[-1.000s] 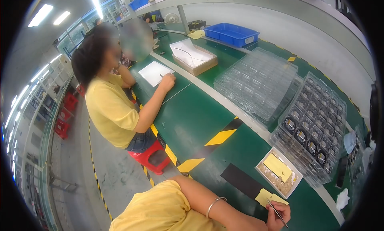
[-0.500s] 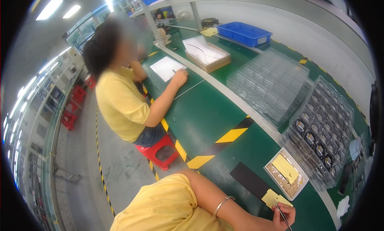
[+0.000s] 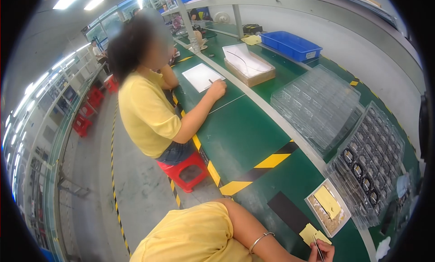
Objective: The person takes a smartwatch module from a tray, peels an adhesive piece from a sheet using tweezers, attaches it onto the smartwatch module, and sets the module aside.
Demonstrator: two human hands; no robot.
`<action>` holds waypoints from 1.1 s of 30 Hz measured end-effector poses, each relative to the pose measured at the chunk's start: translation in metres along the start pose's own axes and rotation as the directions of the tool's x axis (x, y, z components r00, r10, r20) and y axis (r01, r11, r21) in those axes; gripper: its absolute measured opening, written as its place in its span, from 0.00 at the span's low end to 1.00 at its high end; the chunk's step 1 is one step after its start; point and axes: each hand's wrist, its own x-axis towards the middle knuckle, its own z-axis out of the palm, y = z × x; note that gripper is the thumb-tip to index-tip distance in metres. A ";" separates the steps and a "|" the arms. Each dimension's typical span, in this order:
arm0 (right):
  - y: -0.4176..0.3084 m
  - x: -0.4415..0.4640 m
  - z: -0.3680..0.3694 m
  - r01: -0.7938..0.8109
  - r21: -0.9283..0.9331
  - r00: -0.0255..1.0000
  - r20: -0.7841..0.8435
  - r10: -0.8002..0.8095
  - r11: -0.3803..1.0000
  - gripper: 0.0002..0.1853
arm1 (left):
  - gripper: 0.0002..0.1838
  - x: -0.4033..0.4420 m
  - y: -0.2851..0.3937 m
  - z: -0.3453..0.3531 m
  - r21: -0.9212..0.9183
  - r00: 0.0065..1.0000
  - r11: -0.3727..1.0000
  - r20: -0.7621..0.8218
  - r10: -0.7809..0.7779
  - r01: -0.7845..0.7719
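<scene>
My left hand is at the lower right, partly cut off by the frame edge, with a bracelet on the wrist. Its fingers are closed around slim metal tweezers. The tweezer tips touch or hover just over a small yellow sheet; I cannot tell whether they grip it. That sheet lies at the end of a black strip on the green bench. Beside it stands a shallow white-rimmed box holding a yellow card. My right hand is out of view.
Clear plastic trays are stacked on the bench, beside a tray of dark parts. Farther back are a blue bin and a carton. A co-worker sits on a red stool, pen on white paper.
The view has shifted, so most of the scene sits farther right and the bench near me slightly lower. My left hand still holds the tweezers at the yellow sheet.
</scene>
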 end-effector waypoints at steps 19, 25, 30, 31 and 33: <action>0.013 -0.001 -0.012 -0.098 -0.067 0.993 0.063 0.102 0.993 0.07 | 0.19 0.020 -0.018 -0.019 -0.174 0.998 0.984 0.062 0.034 -0.023; 0.019 0.001 -0.010 0.000 -0.060 1.000 0.019 0.001 0.998 0.06 | 0.18 0.024 -0.026 -0.019 -0.223 0.997 0.975 0.076 0.034 -0.016; 0.012 0.001 -0.014 -0.036 -0.133 0.994 0.096 0.049 0.990 0.08 | 0.18 0.024 -0.028 -0.019 -0.244 0.996 0.970 0.080 0.033 -0.012; 0.011 0.001 -0.014 -0.042 -0.153 0.991 0.118 0.060 0.987 0.08 | 0.18 0.024 -0.028 -0.019 -0.251 0.996 0.968 0.082 0.033 -0.012; 0.009 0.001 -0.013 -0.042 -0.143 0.988 0.142 0.063 0.989 0.09 | 0.18 0.023 -0.028 -0.018 -0.257 0.996 0.966 0.085 0.034 -0.011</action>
